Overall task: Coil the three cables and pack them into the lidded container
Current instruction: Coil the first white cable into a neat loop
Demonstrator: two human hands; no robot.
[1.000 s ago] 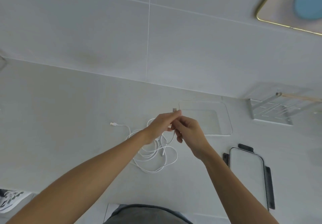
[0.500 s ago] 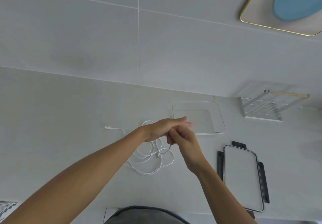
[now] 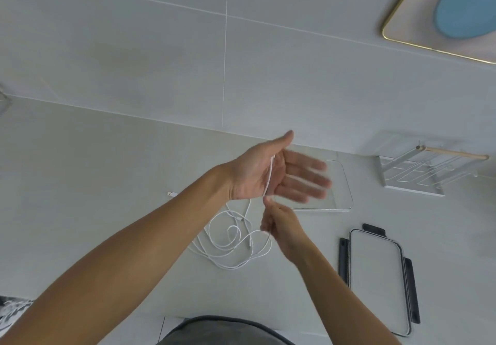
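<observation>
- Right now the left hand is spreading flat, palm up and fingers straight, with a strand of the white cable lying across the palm; it is serving as the form to wind on, above the counter's back edge.
- The right hand is pinching that same strand just below the left palm, fingers curled on it; this looks like the start of the first coil.
- The rest of the cables are lying in a loose white tangle on the counter between the forearms, one plug reaching out toward the left.
- To do this well, the right hand should be feeding even loops around the left palm, lifting slack gently so the tangle is not snagging or knotting.
- Which strand belongs to which cable I cannot tell, so pulling slowly seems wise.
- The clear container is sitting open near the back edge, its lid lying apart toward the counter's front right.
</observation>
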